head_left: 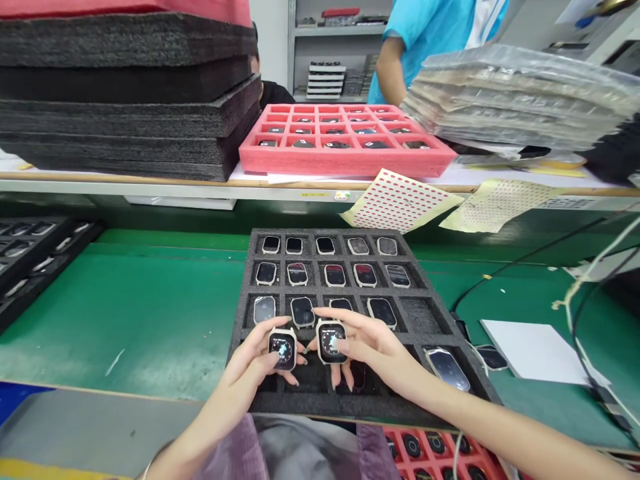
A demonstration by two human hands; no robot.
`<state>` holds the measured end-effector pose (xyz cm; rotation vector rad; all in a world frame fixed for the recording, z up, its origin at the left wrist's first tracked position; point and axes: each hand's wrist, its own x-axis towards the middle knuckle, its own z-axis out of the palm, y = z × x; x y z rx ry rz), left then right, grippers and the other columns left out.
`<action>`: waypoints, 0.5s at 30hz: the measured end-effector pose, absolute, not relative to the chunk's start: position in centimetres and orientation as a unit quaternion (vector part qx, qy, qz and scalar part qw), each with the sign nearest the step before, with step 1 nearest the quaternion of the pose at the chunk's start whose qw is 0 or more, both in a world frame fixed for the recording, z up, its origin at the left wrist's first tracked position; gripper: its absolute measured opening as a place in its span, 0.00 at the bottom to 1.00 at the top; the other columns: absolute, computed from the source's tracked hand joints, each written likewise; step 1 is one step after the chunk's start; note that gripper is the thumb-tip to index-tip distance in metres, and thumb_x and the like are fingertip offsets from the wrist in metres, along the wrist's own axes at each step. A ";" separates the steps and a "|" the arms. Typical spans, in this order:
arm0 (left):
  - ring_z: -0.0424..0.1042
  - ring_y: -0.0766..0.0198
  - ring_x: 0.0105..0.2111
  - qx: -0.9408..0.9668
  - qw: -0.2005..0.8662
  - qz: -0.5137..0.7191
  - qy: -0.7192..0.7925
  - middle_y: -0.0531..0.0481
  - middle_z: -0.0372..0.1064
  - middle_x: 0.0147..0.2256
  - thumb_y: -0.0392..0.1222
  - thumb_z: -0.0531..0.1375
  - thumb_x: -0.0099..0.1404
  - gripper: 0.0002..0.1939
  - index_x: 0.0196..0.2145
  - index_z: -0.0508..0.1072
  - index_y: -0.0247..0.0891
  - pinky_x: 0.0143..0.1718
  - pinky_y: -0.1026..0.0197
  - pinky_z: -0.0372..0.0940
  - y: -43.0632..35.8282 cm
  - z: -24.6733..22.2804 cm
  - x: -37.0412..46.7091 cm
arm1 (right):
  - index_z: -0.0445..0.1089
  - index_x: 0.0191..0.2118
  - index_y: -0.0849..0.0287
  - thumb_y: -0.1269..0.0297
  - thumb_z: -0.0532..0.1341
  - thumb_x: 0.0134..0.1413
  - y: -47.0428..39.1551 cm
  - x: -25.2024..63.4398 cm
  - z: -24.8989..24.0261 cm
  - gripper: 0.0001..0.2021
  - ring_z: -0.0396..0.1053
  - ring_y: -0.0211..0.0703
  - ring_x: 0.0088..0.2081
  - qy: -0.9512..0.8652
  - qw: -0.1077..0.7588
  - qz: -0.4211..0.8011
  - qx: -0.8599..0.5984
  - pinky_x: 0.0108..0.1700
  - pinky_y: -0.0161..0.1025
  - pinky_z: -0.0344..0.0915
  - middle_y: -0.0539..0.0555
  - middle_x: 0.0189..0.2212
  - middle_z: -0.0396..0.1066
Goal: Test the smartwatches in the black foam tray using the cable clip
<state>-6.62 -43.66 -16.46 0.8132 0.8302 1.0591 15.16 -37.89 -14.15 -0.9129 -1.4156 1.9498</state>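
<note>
Clock reference: I set the centre between the two hands, with 12 pointing away from the wearer. The left watch [283, 349] lies at 9 o'clock and the right watch [331, 341] at 3, side by side with a narrow gap. Each long axis runs roughly 12 to 6, and both lit screens face the head camera. Each watch sits within its own hand, so I find neither hand nearer to both.

Left hand [253, 357]: partly curled, grasping the left watch. I see the thumb at the screen's 8 o'clock edge and fingertips beyond the far side. Right hand [373, 340]: partly curled, grasping the right watch, with the thumb over the screen at 3 o'clock and other fingers underneath. I cannot tell how firm either grip is.

Both watches are held above the near half of a black foam tray [320, 405] on the green desk [165, 293]. At 12, just beyond the gap, I see a seated watch [303, 311]; between 2 and 3, a bare compartment [425, 315].
</note>
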 end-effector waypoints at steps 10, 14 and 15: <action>0.71 0.52 0.44 0.395 0.693 0.475 0.372 0.40 0.71 0.44 0.38 0.55 0.68 0.19 0.56 0.62 0.38 0.38 0.56 0.69 -43.8 -16.6 -6.5 | 0.61 0.57 0.62 0.60 0.61 0.60 -38.0 15.0 -14.3 0.22 0.73 0.38 0.23 -0.559 0.276 0.697 -0.353 0.20 0.29 0.67 0.56 0.35 0.73; 0.70 0.53 0.45 0.399 0.688 0.486 0.363 0.41 0.71 0.45 0.38 0.55 0.67 0.20 0.56 0.62 0.39 0.38 0.57 0.69 -44.0 -16.5 -6.7 | 0.58 0.59 0.60 0.64 0.64 0.56 -38.4 15.0 -14.2 0.26 0.74 0.38 0.27 -0.582 0.262 0.691 -0.339 0.24 0.30 0.69 0.56 0.37 0.73; 0.70 0.53 0.44 0.398 0.689 0.489 0.357 0.41 0.71 0.45 0.38 0.56 0.67 0.20 0.56 0.62 0.39 0.38 0.57 0.69 -44.1 -16.4 -6.8 | 0.55 0.60 0.59 0.65 0.65 0.55 -38.4 15.0 -14.2 0.29 0.74 0.40 0.30 -0.590 0.257 0.692 -0.327 0.27 0.32 0.71 0.56 0.39 0.73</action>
